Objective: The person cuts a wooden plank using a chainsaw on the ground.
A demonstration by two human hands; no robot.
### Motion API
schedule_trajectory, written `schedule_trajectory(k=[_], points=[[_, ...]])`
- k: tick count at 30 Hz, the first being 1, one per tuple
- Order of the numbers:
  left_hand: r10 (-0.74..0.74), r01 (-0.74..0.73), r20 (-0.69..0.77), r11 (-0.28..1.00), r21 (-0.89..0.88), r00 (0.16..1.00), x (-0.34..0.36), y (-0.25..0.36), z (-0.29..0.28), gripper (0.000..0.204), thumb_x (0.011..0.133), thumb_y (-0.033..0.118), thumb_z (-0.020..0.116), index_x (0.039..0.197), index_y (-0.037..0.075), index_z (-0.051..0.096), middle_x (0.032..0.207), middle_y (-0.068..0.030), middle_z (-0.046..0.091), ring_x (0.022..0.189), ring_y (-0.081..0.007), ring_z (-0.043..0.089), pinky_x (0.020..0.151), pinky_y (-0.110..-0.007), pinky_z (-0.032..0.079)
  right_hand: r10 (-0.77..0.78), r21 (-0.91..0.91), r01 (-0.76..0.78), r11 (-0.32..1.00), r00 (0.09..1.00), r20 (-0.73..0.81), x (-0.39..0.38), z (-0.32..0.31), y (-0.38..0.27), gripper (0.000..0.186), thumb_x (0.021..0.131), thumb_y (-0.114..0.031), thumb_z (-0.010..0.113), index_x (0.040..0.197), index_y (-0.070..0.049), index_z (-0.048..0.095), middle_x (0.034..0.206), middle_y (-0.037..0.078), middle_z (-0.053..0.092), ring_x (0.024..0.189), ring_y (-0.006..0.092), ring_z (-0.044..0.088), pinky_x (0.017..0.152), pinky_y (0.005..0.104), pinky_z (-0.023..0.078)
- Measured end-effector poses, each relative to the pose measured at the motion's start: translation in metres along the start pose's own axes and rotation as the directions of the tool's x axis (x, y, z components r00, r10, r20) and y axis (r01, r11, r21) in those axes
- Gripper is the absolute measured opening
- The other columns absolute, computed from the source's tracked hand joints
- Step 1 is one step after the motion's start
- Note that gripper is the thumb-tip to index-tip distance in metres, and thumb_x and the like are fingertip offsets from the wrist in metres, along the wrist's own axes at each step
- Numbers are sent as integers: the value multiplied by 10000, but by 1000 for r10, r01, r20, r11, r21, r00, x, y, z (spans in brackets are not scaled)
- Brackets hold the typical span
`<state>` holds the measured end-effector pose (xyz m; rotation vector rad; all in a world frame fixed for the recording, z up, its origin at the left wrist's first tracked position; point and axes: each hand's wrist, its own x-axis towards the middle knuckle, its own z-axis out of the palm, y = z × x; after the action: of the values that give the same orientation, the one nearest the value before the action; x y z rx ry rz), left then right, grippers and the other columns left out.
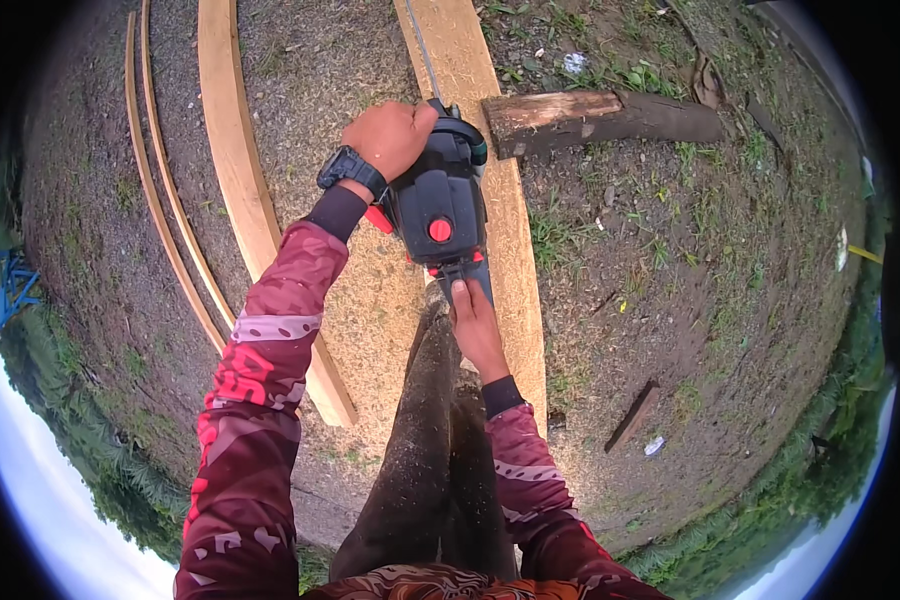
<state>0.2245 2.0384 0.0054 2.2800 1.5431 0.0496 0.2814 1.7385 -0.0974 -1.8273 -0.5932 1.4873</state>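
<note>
A black chainsaw [438, 195] with red parts rests over or just above a long wooden plank [518, 290]; I cannot tell whether they touch. Its thin guide bar [420, 45] points away from me along the plank. My left hand [390, 138], with a dark watch on the wrist, is closed round the front handle at the saw's upper left. At the back of the saw, my right hand [478, 325] grips the rear handle, thumb on top. The undersides of both grips are hidden.
A dark, bark-covered log [610, 118] lies against the plank's right side. To the left are a wide board [232, 130] and two thin wooden strips [158, 190]. Sawdust [370, 330] covers the ground near my legs. A short wood scrap [632, 415] lies at right.
</note>
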Motion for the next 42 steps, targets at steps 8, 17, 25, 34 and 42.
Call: schedule_trajectory(k=[8,17,25,34,42], points=[[139,-143,-95,989,-31,986,15,-14,0,502,999,414,487,836,5,728,829,-271,686,800,-497,664,728,-549,540,18,75,-20,997,1000,17,4,3,-23,504,1101,-473,441,1186,2,585,767,158,597,700,306,607,700,440,475],[12,-14,-71,1000,-24,997,34,-9,-14,545,1004,443,468,840,-2,737,840,-273,698,822,-502,681,767,-554,548,-14,8,14,1000,1000,-4,26,6,-28,508,1098,-456,437,1223,15,580,920,274,662,915,492,645,828,516,480],[62,-70,-106,995,-71,992,61,-20,-23,546,1003,435,461,833,-13,723,830,-279,687,803,-504,669,762,-552,538,36,8,-36,999,999,34,42,7,-64,502,1100,-454,436,1236,9,573,937,283,663,920,498,641,822,520,476],[113,-119,-82,991,-67,990,77,-22,-32,551,997,445,460,815,-5,722,826,-274,689,801,-506,663,746,-548,538,7,58,-6,998,1000,-7,57,13,-75,491,1101,-449,442,1243,2,574,905,250,657,890,470,647,817,514,478],[36,-38,-74,999,-35,997,114,-33,-47,523,996,439,470,847,10,731,865,-263,702,821,-506,666,752,-557,536,17,18,-17,1000,1000,12,77,18,-111,490,1105,-441,429,1265,1,568,955,271,666,942,485,650,855,514,480]])
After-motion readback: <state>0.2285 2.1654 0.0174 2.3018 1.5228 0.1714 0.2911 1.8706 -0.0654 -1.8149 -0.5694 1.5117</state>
